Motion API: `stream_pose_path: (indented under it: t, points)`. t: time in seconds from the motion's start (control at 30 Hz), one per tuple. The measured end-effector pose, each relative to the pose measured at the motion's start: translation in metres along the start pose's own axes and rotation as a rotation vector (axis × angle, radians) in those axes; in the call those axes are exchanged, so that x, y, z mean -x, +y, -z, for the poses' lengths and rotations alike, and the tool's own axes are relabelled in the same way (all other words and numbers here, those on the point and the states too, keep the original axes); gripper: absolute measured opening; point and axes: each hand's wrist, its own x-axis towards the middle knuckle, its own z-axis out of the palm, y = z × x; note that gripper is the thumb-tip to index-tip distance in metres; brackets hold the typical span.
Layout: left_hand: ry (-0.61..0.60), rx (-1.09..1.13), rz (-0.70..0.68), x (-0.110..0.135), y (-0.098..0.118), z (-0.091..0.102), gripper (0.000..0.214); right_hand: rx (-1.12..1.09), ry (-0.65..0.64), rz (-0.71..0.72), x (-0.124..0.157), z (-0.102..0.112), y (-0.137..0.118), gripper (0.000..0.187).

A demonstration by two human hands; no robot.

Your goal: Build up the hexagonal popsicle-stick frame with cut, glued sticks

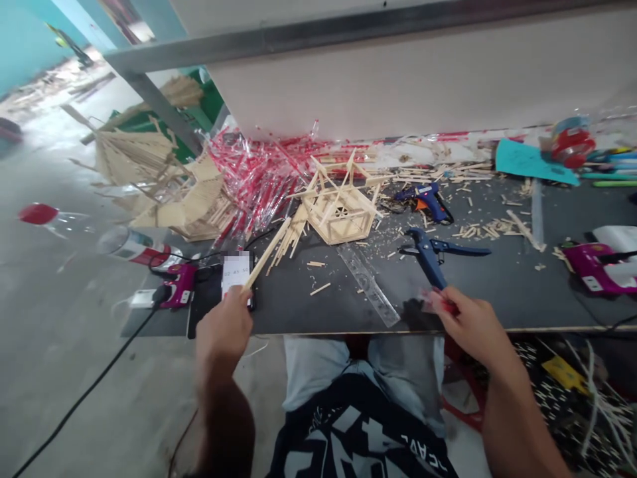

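My left hand is closed around the near end of some thin wooden sticks, which slant up and away over a phone. My right hand pinches a crumpled piece of clear and red plastic wrapper just above the table's front edge. Close beyond it lies a blue pipe cutter with its handles spread. A hexagonal wooden stick frame sits mid-table, with more loose sticks at its left. In front of the frame is a clear ruler.
A heap of red and clear wrappers lies behind, against the board. A larger wooden model stands at left. Toward the back right is a blue glue gun. Purple power strips with cords lie at both sides. Stick scraps litter the table.
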Motion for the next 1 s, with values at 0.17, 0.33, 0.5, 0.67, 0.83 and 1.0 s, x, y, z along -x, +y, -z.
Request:
stream_pose_path:
  t: [0.17,0.33,0.5,0.67,0.83,1.0]
  points:
    - [-0.094,-0.043,0.052,-0.030,0.062,0.012,0.035,0.005,-0.021,0.061,0.010,-0.008,-0.010,0.028]
    - [-0.154,-0.065,0.076,-0.070,0.084,0.006,0.042,-0.055,-0.088,0.077,0.018,-0.020,-0.018,0.033]
    - [-0.168,-0.057,0.052,-0.089,0.100,-0.001,0.044,-0.118,-0.101,0.055,0.017,-0.023,-0.024,0.034]
    - [-0.018,0.043,0.042,-0.080,0.099,-0.004,0.036,-0.206,-0.135,0.032,0.009,-0.015,-0.026,0.039]
    - [0.030,0.424,-0.264,-0.046,0.094,-0.014,0.021,-0.451,-0.091,0.047,-0.014,-0.010,-0.043,0.047]
    - [-0.249,0.743,-0.800,0.007,0.135,-0.047,0.024,-0.828,0.059,0.144,-0.036,-0.029,-0.081,0.058]
